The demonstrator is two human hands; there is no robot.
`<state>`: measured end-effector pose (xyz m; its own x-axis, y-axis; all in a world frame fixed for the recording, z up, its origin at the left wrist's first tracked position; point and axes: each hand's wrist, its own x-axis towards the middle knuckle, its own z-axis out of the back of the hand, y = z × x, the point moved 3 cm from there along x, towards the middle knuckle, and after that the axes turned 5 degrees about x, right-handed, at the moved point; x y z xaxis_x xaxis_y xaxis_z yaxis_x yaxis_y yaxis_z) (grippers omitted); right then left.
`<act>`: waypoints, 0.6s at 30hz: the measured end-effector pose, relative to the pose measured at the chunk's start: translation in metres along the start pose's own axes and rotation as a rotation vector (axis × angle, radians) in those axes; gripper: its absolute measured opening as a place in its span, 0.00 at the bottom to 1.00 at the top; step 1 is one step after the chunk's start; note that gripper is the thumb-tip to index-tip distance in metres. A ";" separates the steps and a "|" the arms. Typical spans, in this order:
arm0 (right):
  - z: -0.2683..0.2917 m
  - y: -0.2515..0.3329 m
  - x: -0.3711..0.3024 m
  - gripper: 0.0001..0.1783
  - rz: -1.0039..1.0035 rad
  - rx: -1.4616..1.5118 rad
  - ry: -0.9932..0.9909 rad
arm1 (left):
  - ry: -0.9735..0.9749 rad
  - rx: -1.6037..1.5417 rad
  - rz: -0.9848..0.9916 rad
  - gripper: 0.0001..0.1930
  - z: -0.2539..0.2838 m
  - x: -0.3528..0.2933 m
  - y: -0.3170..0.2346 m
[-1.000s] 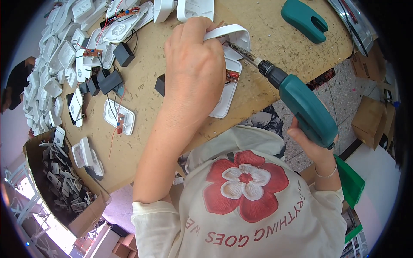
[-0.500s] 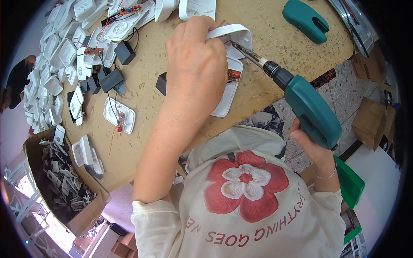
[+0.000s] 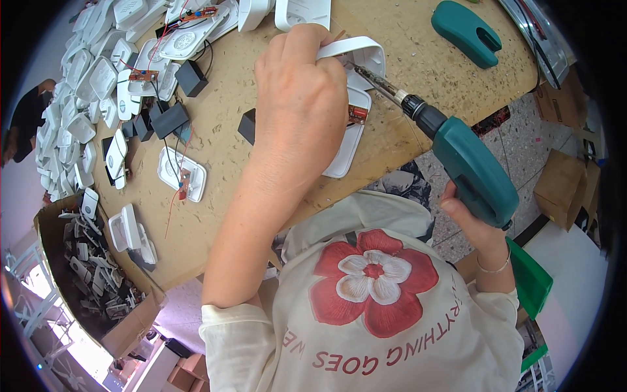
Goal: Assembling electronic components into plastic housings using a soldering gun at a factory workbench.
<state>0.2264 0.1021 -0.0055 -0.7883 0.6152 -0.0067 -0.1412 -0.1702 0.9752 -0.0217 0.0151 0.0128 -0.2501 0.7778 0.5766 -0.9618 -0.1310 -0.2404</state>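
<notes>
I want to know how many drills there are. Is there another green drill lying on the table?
Yes, a second green drill lies on the table, apart from the drill in the right hand.

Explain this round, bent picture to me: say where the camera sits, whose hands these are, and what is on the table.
The camera is worn on a person's head and looks down, so its wide lens bends the edges. The left hand presses a white plastic casing onto the wooden table. The right hand grips a teal electric screwdriver, its bit pointing into the casing. More white casings, black blocks and a second teal tool lie around. A cardboard box of parts stands at the left.
</notes>
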 end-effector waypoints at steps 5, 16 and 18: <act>0.005 -0.001 -0.003 0.32 0.079 -0.014 0.030 | -0.004 -0.013 -0.002 0.03 0.001 0.000 0.001; 0.015 0.008 0.012 0.44 0.018 0.594 -0.057 | -0.007 0.003 0.005 0.02 0.002 0.001 0.001; 0.011 0.002 0.022 0.46 0.001 0.690 -0.016 | -0.005 0.006 0.009 0.02 0.002 0.001 0.001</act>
<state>0.2158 0.1235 -0.0008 -0.7786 0.6274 -0.0073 0.2772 0.3544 0.8931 -0.0230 0.0146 0.0142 -0.2595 0.7732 0.5786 -0.9601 -0.1421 -0.2407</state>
